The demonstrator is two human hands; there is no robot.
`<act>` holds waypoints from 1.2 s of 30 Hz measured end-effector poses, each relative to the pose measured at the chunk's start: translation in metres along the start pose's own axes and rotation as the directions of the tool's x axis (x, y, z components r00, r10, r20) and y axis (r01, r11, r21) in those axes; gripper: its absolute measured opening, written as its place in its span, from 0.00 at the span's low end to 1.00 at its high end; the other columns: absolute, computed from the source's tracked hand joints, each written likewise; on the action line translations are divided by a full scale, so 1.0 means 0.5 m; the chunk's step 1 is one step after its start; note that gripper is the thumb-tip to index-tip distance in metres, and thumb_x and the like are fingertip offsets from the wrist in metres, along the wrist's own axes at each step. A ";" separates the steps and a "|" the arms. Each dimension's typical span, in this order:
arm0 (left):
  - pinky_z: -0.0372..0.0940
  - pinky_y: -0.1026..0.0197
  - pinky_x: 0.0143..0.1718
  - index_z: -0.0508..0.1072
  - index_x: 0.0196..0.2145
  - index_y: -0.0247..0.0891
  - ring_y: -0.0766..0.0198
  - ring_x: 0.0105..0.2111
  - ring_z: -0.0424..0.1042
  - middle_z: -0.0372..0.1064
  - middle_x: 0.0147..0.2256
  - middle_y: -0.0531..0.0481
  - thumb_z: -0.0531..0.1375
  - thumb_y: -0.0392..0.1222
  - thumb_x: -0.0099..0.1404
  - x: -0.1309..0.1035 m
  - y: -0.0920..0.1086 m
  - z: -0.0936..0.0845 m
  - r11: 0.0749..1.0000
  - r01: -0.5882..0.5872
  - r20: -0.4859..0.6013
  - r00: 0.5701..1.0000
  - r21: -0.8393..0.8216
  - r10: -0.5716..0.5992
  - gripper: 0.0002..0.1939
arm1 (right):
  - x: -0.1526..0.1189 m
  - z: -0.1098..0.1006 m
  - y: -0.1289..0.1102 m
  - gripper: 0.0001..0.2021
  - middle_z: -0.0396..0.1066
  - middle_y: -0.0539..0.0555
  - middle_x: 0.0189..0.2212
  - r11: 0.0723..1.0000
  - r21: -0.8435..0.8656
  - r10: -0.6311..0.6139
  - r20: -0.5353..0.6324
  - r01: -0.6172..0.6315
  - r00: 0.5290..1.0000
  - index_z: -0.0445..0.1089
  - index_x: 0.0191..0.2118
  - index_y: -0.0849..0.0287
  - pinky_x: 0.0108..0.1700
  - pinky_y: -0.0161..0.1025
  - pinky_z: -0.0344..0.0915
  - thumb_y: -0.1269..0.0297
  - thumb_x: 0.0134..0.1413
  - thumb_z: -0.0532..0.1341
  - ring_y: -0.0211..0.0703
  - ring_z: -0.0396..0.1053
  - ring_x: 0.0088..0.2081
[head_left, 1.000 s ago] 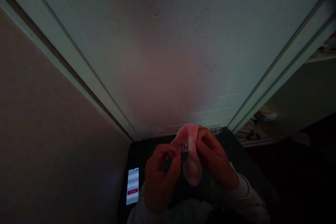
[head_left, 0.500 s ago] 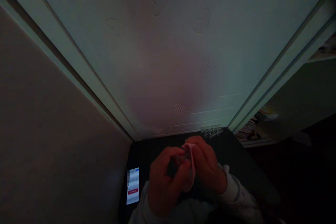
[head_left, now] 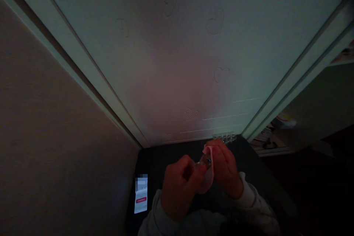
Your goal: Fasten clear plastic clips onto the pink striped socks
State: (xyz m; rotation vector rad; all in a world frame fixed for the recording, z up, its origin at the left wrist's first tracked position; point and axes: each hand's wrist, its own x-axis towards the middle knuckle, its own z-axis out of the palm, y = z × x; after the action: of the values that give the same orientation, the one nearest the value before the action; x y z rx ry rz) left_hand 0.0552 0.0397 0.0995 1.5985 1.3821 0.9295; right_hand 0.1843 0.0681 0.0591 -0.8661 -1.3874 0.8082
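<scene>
Close together over the dark surface, both of my hands are closed. In my left hand [head_left: 181, 186], thumb and fingers pinch a small clear, shiny piece [head_left: 204, 160], perhaps plastic; its exact kind is too dim to tell. My right hand [head_left: 225, 167] grips a thin, soft-looking pink piece [head_left: 209, 180] that hangs down between the hands, its upper edge curled over. The clear piece lies against the pink one, and my left fingertips reach it too. Just beyond my right hand sits a cluster of small clear pieces [head_left: 228, 137] at the surface's far edge.
A lit phone [head_left: 141, 201] lies at the left of the dark surface [head_left: 155, 160]. Behind rises a pale panel [head_left: 177, 62] with embossed hearts. A wall [head_left: 55, 136] closes the left side; shelves with assorted items [head_left: 283, 121] stand at the right.
Both hands have shifted slightly right with the pink piece. My left hand has drawn a little apart from the right, and more of the clear piece shows between them.
</scene>
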 end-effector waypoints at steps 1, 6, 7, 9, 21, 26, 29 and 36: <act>0.46 0.66 0.20 0.57 0.17 0.39 0.70 0.18 0.52 0.50 0.16 0.59 0.53 0.49 0.58 0.000 0.000 0.000 1.000 -0.005 0.000 1.000 0.005 0.005 0.17 | 0.000 -0.002 0.000 0.13 0.64 0.46 0.17 1.000 0.006 -0.004 -0.006 0.004 1.000 0.63 0.30 0.55 0.21 0.34 0.57 0.61 0.62 0.46 0.36 0.61 0.17; 0.48 0.65 0.21 0.58 0.18 0.39 0.69 0.19 0.53 0.51 0.17 0.59 0.53 0.50 0.59 0.002 0.004 0.001 1.000 -0.013 0.022 1.000 -0.014 0.013 0.16 | -0.001 -0.008 0.003 0.13 0.65 0.47 0.18 1.000 0.021 -0.007 -0.016 0.007 1.000 0.64 0.31 0.55 0.20 0.34 0.57 0.60 0.62 0.47 0.36 0.61 0.18; 0.48 0.65 0.21 0.58 0.19 0.39 0.69 0.19 0.53 0.51 0.17 0.58 0.53 0.50 0.58 0.002 0.004 0.002 1.000 -0.014 0.026 1.000 -0.012 0.015 0.16 | -0.002 -0.010 0.005 0.13 0.65 0.48 0.18 1.000 0.018 -0.006 -0.022 0.007 1.000 0.64 0.31 0.55 0.19 0.35 0.57 0.60 0.62 0.47 0.37 0.61 0.18; 0.48 0.65 0.21 0.59 0.19 0.39 0.69 0.19 0.53 0.52 0.17 0.58 0.53 0.49 0.58 0.001 0.004 0.006 0.999 -0.032 0.028 0.999 -0.010 0.032 0.15 | -0.003 -0.012 0.008 0.14 0.64 0.48 0.18 1.000 0.016 0.000 -0.034 0.000 0.999 0.64 0.30 0.55 0.19 0.35 0.57 0.58 0.62 0.47 0.37 0.60 0.17; 0.55 0.61 0.26 0.66 0.25 0.37 0.63 0.24 0.62 0.64 0.22 0.51 0.56 0.49 0.60 -0.002 -0.034 0.033 0.829 -0.311 0.075 0.947 0.465 0.314 0.13 | -0.012 -0.042 0.041 0.15 0.60 0.49 0.19 0.956 -0.077 0.290 0.073 -0.284 0.954 0.62 0.26 0.54 0.23 0.38 0.59 0.58 0.60 0.46 0.40 0.59 0.20; 0.59 0.58 0.31 0.68 0.32 0.36 0.56 0.30 0.68 0.70 0.29 0.45 0.56 0.49 0.61 -0.010 -0.103 0.055 0.767 -0.268 0.185 0.963 0.583 0.196 0.12 | -0.044 -0.054 0.093 0.15 0.62 0.49 0.22 0.904 -0.237 0.397 0.160 -0.355 0.904 0.64 0.25 0.56 0.28 0.38 0.61 0.59 0.59 0.48 0.41 0.62 0.25; 0.59 0.58 0.33 0.68 0.36 0.36 0.56 0.32 0.69 0.71 0.32 0.45 0.55 0.46 0.61 -0.027 -0.147 0.067 0.809 -0.174 0.204 0.977 0.562 0.068 0.10 | -0.080 -0.053 0.114 0.14 0.64 0.48 0.24 0.880 -0.245 0.456 0.203 -0.406 0.867 0.63 0.27 0.56 0.30 0.37 0.61 0.56 0.59 0.48 0.41 0.63 0.27; 0.60 0.61 0.32 0.71 0.35 0.38 0.58 0.32 0.71 0.73 0.31 0.47 0.51 0.35 0.60 -0.050 -0.213 0.058 0.803 0.146 0.087 0.967 0.578 -0.238 0.10 | -0.150 -0.007 0.123 0.10 0.63 0.46 0.23 0.796 -0.324 0.595 0.267 -0.511 0.758 0.62 0.34 0.57 0.27 0.36 0.60 0.57 0.57 0.52 0.39 0.63 0.24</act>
State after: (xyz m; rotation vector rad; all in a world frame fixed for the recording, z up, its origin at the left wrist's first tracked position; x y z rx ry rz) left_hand 0.0362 0.0197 -0.0103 1.8616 1.7753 0.2571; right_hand 0.1871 0.0308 -0.0305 -1.4137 -1.5808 1.3328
